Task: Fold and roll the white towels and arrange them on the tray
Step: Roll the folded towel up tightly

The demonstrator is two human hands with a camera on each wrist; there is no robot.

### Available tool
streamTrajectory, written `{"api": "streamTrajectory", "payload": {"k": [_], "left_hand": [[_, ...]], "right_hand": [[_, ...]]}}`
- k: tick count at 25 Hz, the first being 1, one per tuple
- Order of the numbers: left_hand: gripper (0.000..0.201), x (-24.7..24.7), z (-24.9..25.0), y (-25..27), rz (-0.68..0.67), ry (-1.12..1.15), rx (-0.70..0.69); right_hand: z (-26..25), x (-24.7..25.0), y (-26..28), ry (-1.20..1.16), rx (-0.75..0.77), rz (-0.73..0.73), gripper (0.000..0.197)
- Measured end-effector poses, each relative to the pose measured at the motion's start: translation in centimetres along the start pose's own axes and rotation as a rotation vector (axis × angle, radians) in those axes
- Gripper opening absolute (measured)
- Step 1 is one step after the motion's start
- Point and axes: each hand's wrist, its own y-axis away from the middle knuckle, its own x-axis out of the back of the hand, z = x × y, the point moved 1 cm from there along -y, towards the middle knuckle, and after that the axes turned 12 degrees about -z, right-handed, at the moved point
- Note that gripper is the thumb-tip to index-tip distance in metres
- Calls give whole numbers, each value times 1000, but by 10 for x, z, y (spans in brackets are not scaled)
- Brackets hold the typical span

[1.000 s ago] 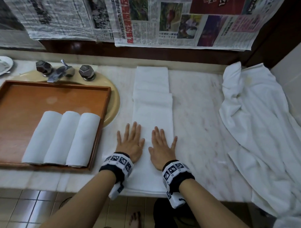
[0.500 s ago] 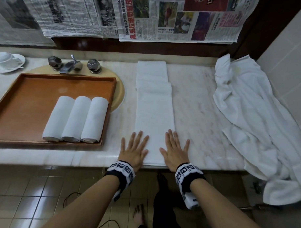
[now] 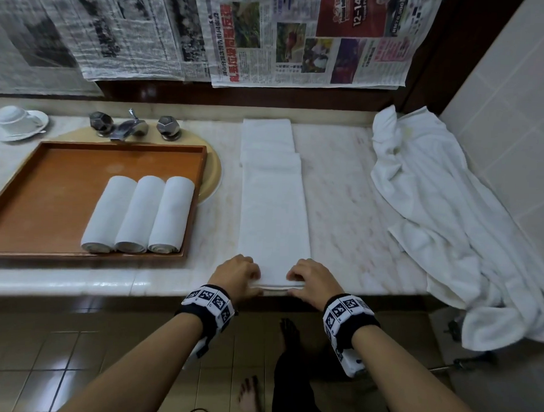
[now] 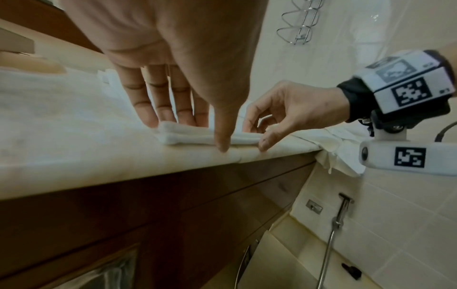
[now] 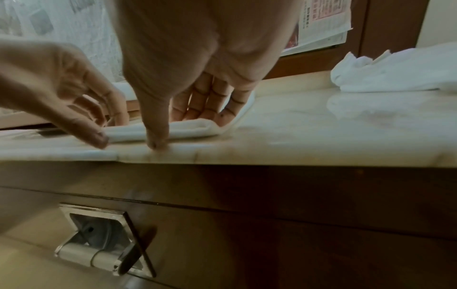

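Observation:
A white towel (image 3: 274,206), folded into a long strip, lies on the marble counter and runs from the back wall to the front edge. My left hand (image 3: 237,275) and right hand (image 3: 311,278) grip its near end at the two corners. In the left wrist view the left hand (image 4: 197,133) has its fingers on top of the towel's end (image 4: 188,136) and its thumb against the front edge. The right hand (image 5: 178,129) pinches its corner the same way. Three rolled white towels (image 3: 138,213) lie side by side in the wooden tray (image 3: 50,173) at the left.
A heap of unfolded white towels (image 3: 449,212) covers the counter's right end and hangs over the edge. The tray sits over a sink basin (image 3: 213,173) below a faucet (image 3: 131,128). A cup and saucer (image 3: 17,124) stand far left. Newspaper (image 3: 270,36) covers the wall.
Both hands slid back along the towel from flat on its middle to its near end. Their fingers have curled and now pinch the near edge.

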Motion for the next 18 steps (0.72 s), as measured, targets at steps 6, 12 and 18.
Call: {"api": "streamTrajectory", "payload": {"k": [6,12,18], "left_hand": [[20,-3,-12,4,58,68,-55],[18,-1,-22,6,111,200,-97],[8,4,-26,2,177,388,35]], "right_hand": [[12,9,8,6,-53,48,17],[12,9,10,-22,-94,47,17],[15,16,6,-133,-194,39,8]]}}
